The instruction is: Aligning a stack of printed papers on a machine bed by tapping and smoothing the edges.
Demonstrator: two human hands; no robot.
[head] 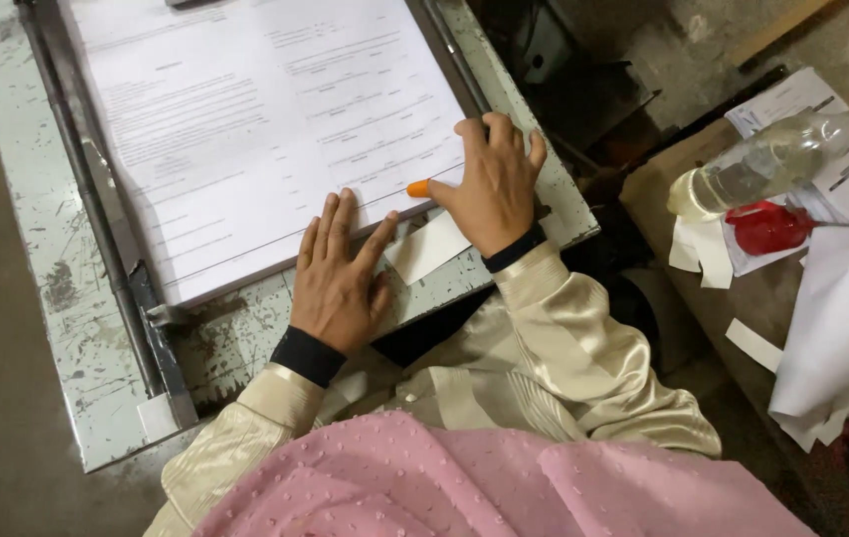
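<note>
From where I watch, the worn grey metal desk point(66, 328) fills the left half of the view, its paint chipped and a steel guide rail point(96, 229) running along its 9 o'clock edge. On it lies the stack of printed sheets point(245, 129), squared against that rail, I judge so the edges stay aligned.

My left hand point(340, 273) lies flat at the stack's 6 o'clock edge, fingers together and extended, palm down; its grip closes on nothing and only presses, likely to stop the paper sliding. My right hand point(494, 184) sits at the stack's 4 o'clock corner, fingers curled over the top sheet; the thumb wears an orange rubber thimble point(417, 188), which I take to be there for traction on the paper. Its grip is loosely spread, pressing rather than pinching.

A small white slip point(429, 247) lies on the desk between both hands.

Well apart at 3 o'clock, a clear plastic bottle point(772, 154) with an orange cap lies on scattered papers, a red object point(767, 227) just beside it.
</note>
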